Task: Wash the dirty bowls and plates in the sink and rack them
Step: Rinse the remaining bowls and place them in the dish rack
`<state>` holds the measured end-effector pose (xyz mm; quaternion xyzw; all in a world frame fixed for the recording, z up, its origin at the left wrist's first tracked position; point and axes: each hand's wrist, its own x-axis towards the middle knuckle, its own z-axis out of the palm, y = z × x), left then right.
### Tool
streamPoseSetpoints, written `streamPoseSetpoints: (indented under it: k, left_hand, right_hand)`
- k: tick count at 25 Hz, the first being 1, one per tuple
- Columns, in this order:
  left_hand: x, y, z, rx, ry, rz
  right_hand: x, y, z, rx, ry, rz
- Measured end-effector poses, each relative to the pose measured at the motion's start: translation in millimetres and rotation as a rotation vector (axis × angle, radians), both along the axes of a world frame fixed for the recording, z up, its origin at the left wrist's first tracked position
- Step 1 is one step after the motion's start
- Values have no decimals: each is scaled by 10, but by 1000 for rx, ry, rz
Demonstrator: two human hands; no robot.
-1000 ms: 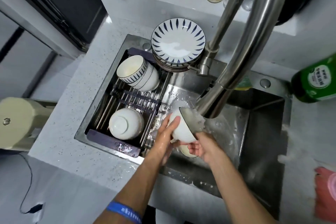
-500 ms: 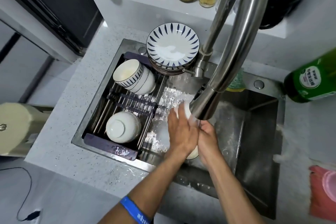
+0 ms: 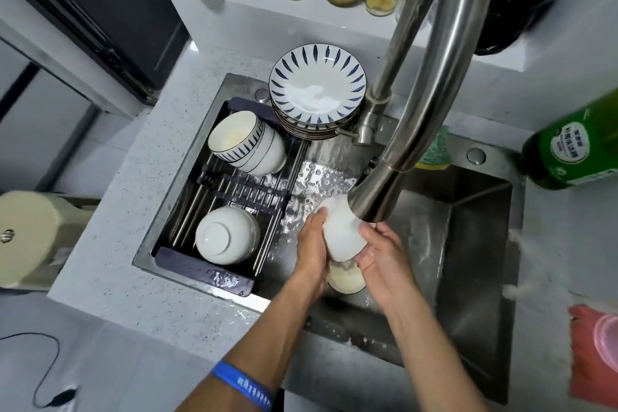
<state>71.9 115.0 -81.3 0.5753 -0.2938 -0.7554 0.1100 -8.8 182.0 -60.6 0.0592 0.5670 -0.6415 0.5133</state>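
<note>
1. Rack (image 3: 200, 269) is sitting across the left part of the sink (image 3: 475, 244). It is holding one upturned white bowl (image 3: 227, 237) near the front and a nested pair of striped bowls (image 3: 247, 144) lying on their side further back.
2. Striped plates (image 3: 316, 87) are stacked at the back edge of the sink, just beside the faucet (image 3: 431, 84).
3. Left hand (image 3: 312, 244) is wrapping its curled fingers around the left side of the white bowl being washed (image 3: 342, 234).
4. This bowl is sitting between both hands, directly under the faucet head, above the sink basin.
5. Right hand (image 3: 381, 252) is cupping the bowl's right side and bottom, fingers curled against it.
6. Another bowl (image 3: 346, 279) is lying in the basin just below the hands, with something pale inside; I am judging it still dirty.
7. Handling: the bowl is looking like glazed ceramic, so stiff, breakable and, being wet, probably slippery. Holding it with two hands on opposite walls, or by rim and foot, is seeming the safest.
8. Hidden: the faucet head is covering the upper part of the bowl, so its opening and the water stream are hard to see. The green bottle (image 3: 575, 150) on the right is cut off by the frame.
</note>
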Motion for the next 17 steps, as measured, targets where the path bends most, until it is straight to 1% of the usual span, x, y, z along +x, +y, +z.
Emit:
streamPoseSetpoints:
  k: [1,2,3,4,5,6,7,8,9,10,11,12,13,14,15,16,17]
  left_hand:
    - [1,28,32,-33,-10,-17]
    - [11,31,118,-100,-5,-67]
    - [35,4,168,-182,3,-137]
    - [38,-47,217,-224,-12,-193]
    - [32,-105,247,-239,-75,-197]
    - [57,-168,190,-231,-137,-148]
    - [82,-240,165,-240,-174,-103]
    - [119,-286,198,-255,-203,-57]
    - [151,-292,176,-250,-215,-16]
    - [167,-285,144,-212,-202,5]
    - [184,-233,111,-188,-178,-30]
    - [188,-204,96,-198,-159,-62]
    - [215,-183,66,-227,-165,-85]
    - [233,-185,51,-257,-179,-52]
    - [242,-208,38,-280,-181,-21]
    - [249,-215,4,-264,-173,7]
    - [252,-207,31,-263,-162,11]
  right_hand:
    - [64,-14,17,153,281,189]
    - [147,-7,46,257,573,374]
    - [226,20,31,296,820,511]
    - [292,74,45,275,961,623]
    - [326,157,19,241,1063,751]
    - [357,229,-3,177,1210,886]
    - [353,264,-43,137,1406,1019]
    - [308,245,-45,136,1554,1102]
    - [259,177,-11,151,1578,1145]
    - [241,101,36,168,1521,1169]
    - [232,77,46,193,1473,1213]
    - [221,32,98,265,1453,1258]
    - [226,2,100,357,1511,1301]
    - [246,-40,131,398,1555,1330]
    - [279,-68,163,399,1531,1333]
    - [292,-37,168,386,1464,1313]
    - [275,-18,131,359,1449,1297]
